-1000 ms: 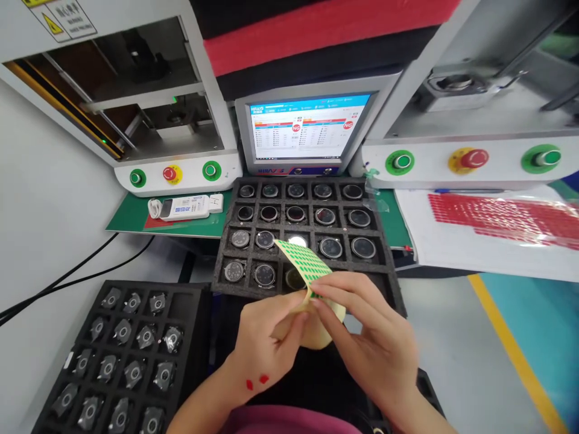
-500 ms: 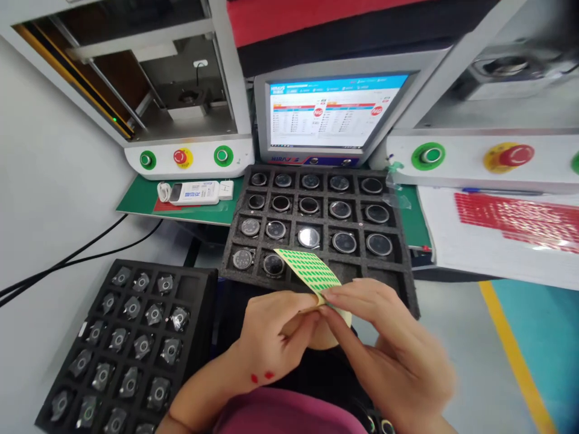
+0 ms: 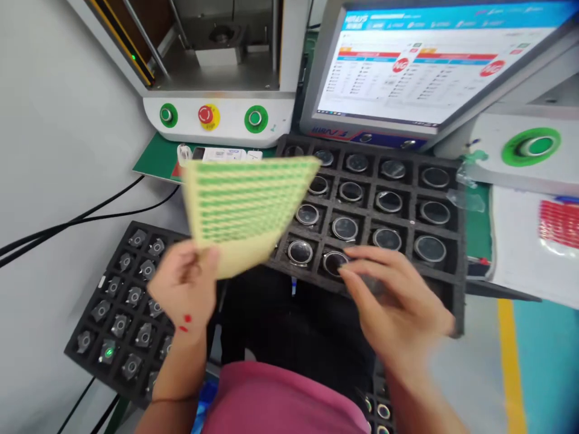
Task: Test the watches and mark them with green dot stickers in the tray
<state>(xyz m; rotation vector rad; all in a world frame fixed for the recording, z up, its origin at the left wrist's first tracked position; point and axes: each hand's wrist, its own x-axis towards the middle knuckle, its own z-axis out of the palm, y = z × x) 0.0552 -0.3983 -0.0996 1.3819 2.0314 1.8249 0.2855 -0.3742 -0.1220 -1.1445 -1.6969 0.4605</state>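
Observation:
A cream backing sheet with rows of green stickers [image 3: 239,205] is blurred by motion and spread toward the camera. Its lower left corner is pinched in my left hand [image 3: 185,283], which has two red marks at the wrist. My right hand [image 3: 398,295] hovers over the front of the grey foam tray [image 3: 459,265]. Its thumb and a finger come together in a pinch; whatever may lie between the tips is too small to make out. Right at those fingertips sits a round watch [image 3: 333,263] in its compartment. I cannot tell whether they touch.
Another black foam tray [image 3: 72,352] holds several watches at the lower left. Behind stand a monitor [image 3: 384,72] and a machine with green buttons and a red stop button [image 3: 205,114]. A white box [image 3: 221,154] lies on the green bench; red stickers [image 3: 561,223] lie at right.
My hands have come apart. My left hand has carried the sticker sheet left and up; my right hand has let go of it and is at the tray's front. The camera view has shifted.

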